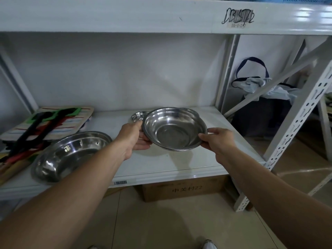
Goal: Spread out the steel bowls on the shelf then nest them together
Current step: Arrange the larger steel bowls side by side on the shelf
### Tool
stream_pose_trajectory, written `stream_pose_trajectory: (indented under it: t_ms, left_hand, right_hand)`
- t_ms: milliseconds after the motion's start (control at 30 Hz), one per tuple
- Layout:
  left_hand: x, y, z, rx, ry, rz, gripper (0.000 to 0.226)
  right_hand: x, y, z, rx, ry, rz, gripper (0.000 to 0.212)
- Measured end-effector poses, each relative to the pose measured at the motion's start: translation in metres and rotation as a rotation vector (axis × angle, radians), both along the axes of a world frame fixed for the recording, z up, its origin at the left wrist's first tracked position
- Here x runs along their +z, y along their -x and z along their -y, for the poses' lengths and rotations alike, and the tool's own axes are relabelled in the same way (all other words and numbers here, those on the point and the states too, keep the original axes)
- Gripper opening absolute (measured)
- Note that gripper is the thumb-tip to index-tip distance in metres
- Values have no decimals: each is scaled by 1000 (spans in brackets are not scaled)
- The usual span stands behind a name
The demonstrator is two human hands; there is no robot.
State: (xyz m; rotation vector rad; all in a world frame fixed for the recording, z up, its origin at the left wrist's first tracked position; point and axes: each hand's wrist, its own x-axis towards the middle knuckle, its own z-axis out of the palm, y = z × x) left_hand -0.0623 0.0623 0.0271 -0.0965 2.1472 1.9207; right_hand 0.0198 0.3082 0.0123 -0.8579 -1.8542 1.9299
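Both my hands hold a medium steel bowl [173,130] tilted toward me above the white shelf [161,166]. My left hand [133,139] grips its left rim and my right hand [218,141] pinches its right rim. A second rim shows just under the held bowl's lower edge. Behind it another bowl's rim [191,110] peeks out. A small steel bowl [137,116] rests on the shelf behind my left hand. A large steel bowl [71,155] sits on the shelf at the front left.
A stack of striped boards with coloured and black pieces [45,126] lies at the shelf's left. A perforated upright [296,123] bounds the right side. A dark bag with cloth [260,97] stands beyond it. A cardboard box [183,189] sits under the shelf.
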Motion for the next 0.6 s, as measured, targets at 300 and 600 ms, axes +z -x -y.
stream_pose_trajectory:
  t_ms: [300, 600]
  left_hand:
    - [-25, -4, 43, 330, -104, -50, 19]
    - [-108, -12, 40, 434, -174, 126, 28]
  right_hand:
    - [-11, 38, 61, 151, 16, -35, 46]
    - [-76, 48, 70, 165, 28, 108, 45]
